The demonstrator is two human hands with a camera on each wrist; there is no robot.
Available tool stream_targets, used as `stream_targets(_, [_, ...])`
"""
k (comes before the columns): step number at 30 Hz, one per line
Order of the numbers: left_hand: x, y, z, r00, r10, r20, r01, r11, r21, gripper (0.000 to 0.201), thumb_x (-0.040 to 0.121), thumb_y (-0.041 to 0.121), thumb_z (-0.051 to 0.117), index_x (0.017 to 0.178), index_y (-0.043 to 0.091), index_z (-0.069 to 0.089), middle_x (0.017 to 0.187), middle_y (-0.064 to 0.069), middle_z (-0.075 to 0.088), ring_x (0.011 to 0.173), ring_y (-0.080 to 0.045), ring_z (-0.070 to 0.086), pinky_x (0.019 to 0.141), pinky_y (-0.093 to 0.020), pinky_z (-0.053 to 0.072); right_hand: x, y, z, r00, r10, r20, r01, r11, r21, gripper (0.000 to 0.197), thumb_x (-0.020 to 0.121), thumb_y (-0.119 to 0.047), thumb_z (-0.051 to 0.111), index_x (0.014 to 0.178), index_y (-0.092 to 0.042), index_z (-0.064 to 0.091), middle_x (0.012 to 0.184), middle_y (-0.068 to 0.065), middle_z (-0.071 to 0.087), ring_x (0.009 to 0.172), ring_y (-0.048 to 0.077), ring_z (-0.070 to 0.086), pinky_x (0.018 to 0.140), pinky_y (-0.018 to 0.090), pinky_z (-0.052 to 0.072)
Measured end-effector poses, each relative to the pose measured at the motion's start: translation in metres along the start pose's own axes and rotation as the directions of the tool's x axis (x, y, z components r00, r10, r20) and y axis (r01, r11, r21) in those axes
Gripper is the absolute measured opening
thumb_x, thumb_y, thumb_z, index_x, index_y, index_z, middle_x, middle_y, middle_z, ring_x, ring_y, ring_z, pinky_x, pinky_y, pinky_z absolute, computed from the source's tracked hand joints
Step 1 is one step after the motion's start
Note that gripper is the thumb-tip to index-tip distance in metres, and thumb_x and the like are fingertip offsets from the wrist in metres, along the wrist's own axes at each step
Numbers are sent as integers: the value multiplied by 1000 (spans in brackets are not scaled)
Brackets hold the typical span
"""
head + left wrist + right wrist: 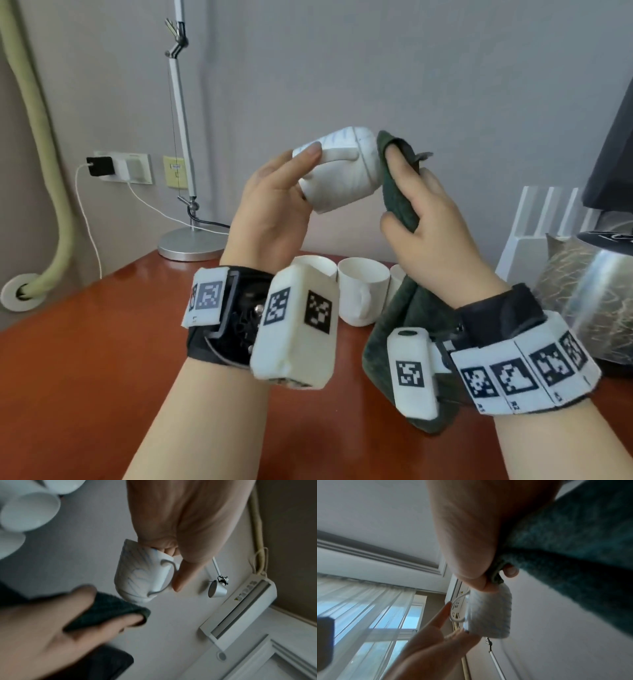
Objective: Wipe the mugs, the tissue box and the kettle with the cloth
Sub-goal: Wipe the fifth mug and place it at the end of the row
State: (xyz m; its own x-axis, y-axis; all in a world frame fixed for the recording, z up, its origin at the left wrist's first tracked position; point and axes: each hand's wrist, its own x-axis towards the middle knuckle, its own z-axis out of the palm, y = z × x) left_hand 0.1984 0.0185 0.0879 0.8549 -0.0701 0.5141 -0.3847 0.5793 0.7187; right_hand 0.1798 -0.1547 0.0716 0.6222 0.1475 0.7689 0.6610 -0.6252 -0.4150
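Holding a white mug up over the bench, my left hand grips it on its side. My right hand grips the green cloth and presses it on the mug's bottom. More mugs stand below.

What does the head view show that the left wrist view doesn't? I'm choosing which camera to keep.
Only the head view shows the red-brown table, the kettle, the wall socket and the lamp's base.

Only the left wrist view shows the lamp's head, an air conditioner and the mug's blue pattern.

Both show the left hand holding the held mug, the right hand gripping the green cloth, and the spare mugs.
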Motion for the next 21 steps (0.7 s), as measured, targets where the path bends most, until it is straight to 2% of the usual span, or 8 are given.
stream_targets(2, [-5, 5, 9, 1000, -7, -10, 6, 1000, -24, 43, 94, 13, 56, 126, -15, 54, 114, -22, 63, 108, -29, 62, 105, -40, 43, -1, -4, 0, 999, -47, -14, 44, 987, -154, 74, 87, -8, 46, 150, -40, 22, 107, -3, 40, 80, 21, 49, 71, 36, 47])
stream_targets(5, [-11, 8, 19, 999, 28, -29, -28, 1000, -3, 35, 94, 12, 57, 118, -14, 58, 100, -15, 69, 97, -24, 65, 93, -36, 48, -3, -9, -4, 997, -78, -6, 72, 943, -325, 76, 86, -6, 45, 150, -39, 20, 101, -2, 36, 66, 22, 44, 57, 33, 40])
stream_targets(7, [-13, 11, 24, 998, 43, -44, -43, 999, -11, 28, 93, 11, 59, 114, -6, 60, 84, -5, 70, 85, -19, 66, 82, -30, 49, -6, -10, -7, 996, -90, 17, 90, 917, -389, 75, 87, -8, 44, 151, -37, 20, 98, -2, 35, 61, 15, 40, 49, 27, 34])
stream_targets(9, [-15, 11, 27, 998, 36, -58, -38, 999, -33, 36, 92, 11, 60, 122, -7, 57, 80, -1, 69, 81, -16, 66, 76, -27, 50, -8, -11, -6, 996, -85, 33, 90, 899, -428, 73, 87, -8, 44, 151, -35, 20, 97, -1, 34, 59, 12, 38, 48, 20, 30])
stream_targets(13, [-15, 7, 31, 996, 14, -91, -18, 999, -42, 47, 92, 13, 62, 129, -14, 51, 93, -9, 66, 91, -22, 64, 80, -32, 53, -8, -9, 2, 995, -96, 27, 98, 880, -464, 72, 85, -5, 47, 150, -30, 27, 95, -1, 32, 54, 17, 35, 45, 25, 26])
stream_targets(16, [-13, 8, 29, 992, 45, -122, -49, 998, -34, 43, 89, 11, 66, 123, -13, 54, 96, -11, 65, 92, -22, 64, 79, -31, 53, -9, -2, 6, 991, -132, 33, 132, 868, -480, 71, 83, -1, 51, 147, -28, 35, 95, -2, 33, 51, 19, 35, 44, 21, 22])
stream_targets(19, [-10, 8, 25, 988, 113, -102, -113, 994, 5, 37, 79, 16, 71, 108, -2, 58, 92, -6, 67, 88, -18, 67, 72, -25, 53, -8, 5, 3, 998, -62, 17, 62, 870, -490, 70, 87, -4, 48, 149, -30, 29, 98, -1, 31, 53, 14, 33, 53, 27, 29])
stream_targets(21, [-10, 6, 28, 988, 138, -71, -137, 990, 22, 28, 80, 12, 70, 101, 4, 53, 86, -2, 67, 83, -16, 67, 73, -26, 53, -7, 5, 2, 998, -56, -8, 46, 883, -468, 69, 89, -5, 47, 150, -30, 27, 99, -1, 30, 55, 14, 33, 56, 28, 31])
